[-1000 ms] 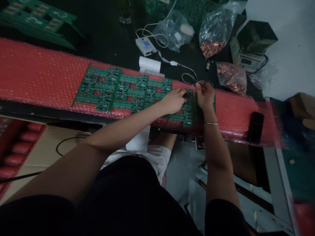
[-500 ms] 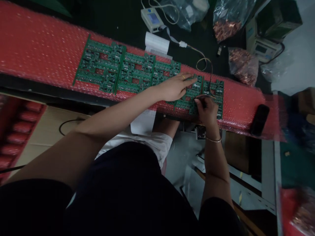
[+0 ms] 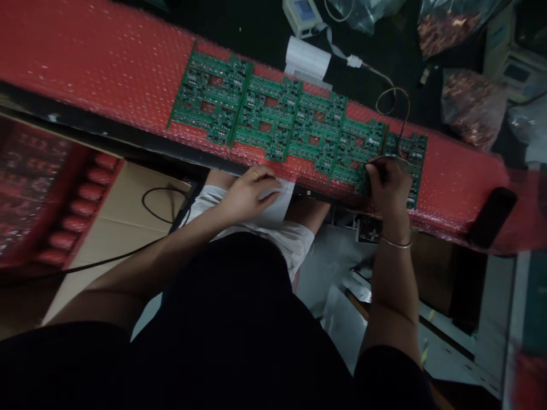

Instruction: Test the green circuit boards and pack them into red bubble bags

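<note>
Green circuit boards lie in a row on red bubble wrap along the bench. My left hand is off the boards, at the bench's front edge above my lap, with loosely curved fingers apart and nothing in them. Over the right end of the row, my right hand pinches the end of a thin wire cable; the tip is hidden by the fingers. That cable runs back through a white connector to a small white device with a screen.
A white paper roll stands behind the boards. Bags of copper-coloured parts lie at the back right. A black object rests on the wrap at right. A cardboard box with red-wrapped items sits below left.
My left hand has lifted off the boards and moved back toward my lap. My right hand stays over the right-hand boards with the cable. The view has shifted left.
</note>
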Demonstrator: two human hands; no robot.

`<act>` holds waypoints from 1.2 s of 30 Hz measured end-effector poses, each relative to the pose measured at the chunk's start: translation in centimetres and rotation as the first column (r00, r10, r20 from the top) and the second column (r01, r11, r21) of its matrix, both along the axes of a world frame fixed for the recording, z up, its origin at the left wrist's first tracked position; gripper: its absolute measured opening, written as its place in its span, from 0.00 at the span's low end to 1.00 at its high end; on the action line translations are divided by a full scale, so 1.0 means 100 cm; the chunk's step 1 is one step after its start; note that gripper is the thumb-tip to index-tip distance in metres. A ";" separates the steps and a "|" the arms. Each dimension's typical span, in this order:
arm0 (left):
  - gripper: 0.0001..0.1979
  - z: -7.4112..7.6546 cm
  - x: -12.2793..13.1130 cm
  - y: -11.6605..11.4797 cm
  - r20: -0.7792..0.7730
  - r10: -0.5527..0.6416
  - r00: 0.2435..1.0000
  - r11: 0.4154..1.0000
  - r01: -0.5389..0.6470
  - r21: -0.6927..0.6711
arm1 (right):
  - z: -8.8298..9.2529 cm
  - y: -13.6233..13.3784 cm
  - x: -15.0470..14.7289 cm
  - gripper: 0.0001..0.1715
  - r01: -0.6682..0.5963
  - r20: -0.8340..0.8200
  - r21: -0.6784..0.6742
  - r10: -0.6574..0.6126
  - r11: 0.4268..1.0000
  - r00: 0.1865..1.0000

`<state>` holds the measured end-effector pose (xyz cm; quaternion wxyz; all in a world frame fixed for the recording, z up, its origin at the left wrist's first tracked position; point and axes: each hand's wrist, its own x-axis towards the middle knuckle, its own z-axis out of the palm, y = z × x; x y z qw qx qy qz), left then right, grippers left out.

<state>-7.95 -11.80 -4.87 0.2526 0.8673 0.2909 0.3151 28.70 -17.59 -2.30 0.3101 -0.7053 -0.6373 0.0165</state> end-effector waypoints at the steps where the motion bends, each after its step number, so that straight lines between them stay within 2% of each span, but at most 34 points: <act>1: 0.05 -0.008 -0.001 -0.002 -0.006 -0.003 1.000 1.000 0.003 0.007 | -0.001 0.000 0.000 0.19 0.003 0.001 0.006 -0.003 1.000 1.000; 4: 0.06 -0.026 -0.002 -0.005 -0.025 0.057 0.998 0.998 -0.056 0.028 | -0.003 -0.001 0.002 0.20 0.000 0.010 0.006 0.000 1.000 1.000; 8: 0.06 -0.036 -0.001 -0.004 0.023 0.123 0.992 0.991 -0.124 0.049 | -0.005 -0.001 0.002 0.19 0.002 0.003 0.004 -0.002 1.000 1.000; 14: 0.03 -0.036 0.002 -0.004 0.165 0.132 0.977 0.985 -0.147 0.086 | -0.007 -0.002 0.001 0.17 -0.007 -0.010 0.038 0.007 0.999 1.000; 18: 0.03 -0.034 0.003 -0.005 0.130 0.156 0.979 0.985 -0.163 0.046 | -0.006 -0.001 0.000 0.17 -0.018 -0.020 0.054 0.019 0.998 1.000; 24: 0.05 -0.035 -0.001 -0.005 0.110 0.122 0.986 0.989 -0.130 0.071 | -0.007 -0.001 0.001 0.15 -0.026 -0.019 0.048 0.027 0.999 0.999; 31: 0.06 -0.041 -0.001 -0.002 0.155 0.094 0.983 0.980 -0.119 0.157 | -0.007 -0.006 0.003 0.17 0.008 -0.020 0.056 -0.007 0.998 1.000; 36: 0.05 -0.041 0.000 -0.001 0.200 0.065 0.978 0.969 -0.109 0.220 | -0.006 -0.005 0.001 0.18 0.013 -0.037 0.079 -0.010 0.997 0.999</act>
